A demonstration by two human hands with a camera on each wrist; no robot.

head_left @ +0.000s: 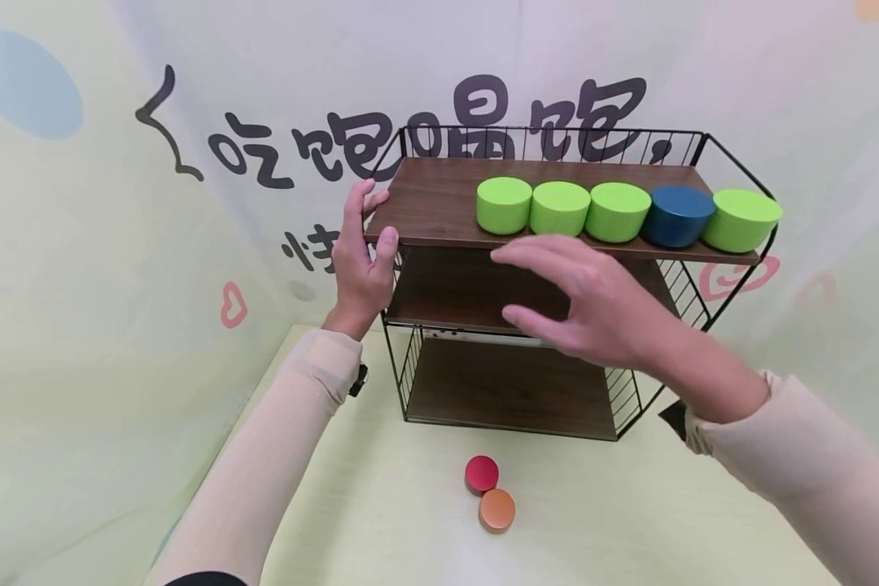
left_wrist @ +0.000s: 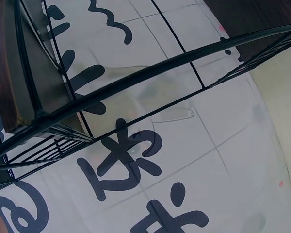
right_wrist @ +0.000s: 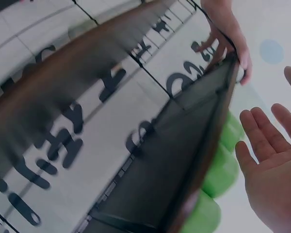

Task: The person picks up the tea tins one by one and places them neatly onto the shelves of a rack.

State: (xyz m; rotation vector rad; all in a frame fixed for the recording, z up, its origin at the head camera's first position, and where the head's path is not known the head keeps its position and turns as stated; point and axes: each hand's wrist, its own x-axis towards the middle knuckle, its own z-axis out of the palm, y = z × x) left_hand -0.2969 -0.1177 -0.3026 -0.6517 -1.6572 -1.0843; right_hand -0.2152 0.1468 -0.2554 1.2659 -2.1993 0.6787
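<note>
Two hands at a dark rack (head_left: 513, 387), a row of cylinders (head_left: 618, 213) along its top shelf (head_left: 425, 199)

The left hand (head_left: 364, 273) grips the top shelf's left front corner, while the right hand (head_left: 589, 301), thumb spread apart from the fingers, hovers before the row, which runs three green cylinders, a blue cylinder (head_left: 677, 217) and another green; a red disc (head_left: 482, 474) and an orange disc (head_left: 496, 510) lie together on the worktop (head_left: 381, 505) in front

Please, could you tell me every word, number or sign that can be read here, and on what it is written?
"吃饱喝饱," on the backdrop.
"快" lower on the backdrop, partly behind the left hand.
Other characters are too covered or blurred to read.
</note>
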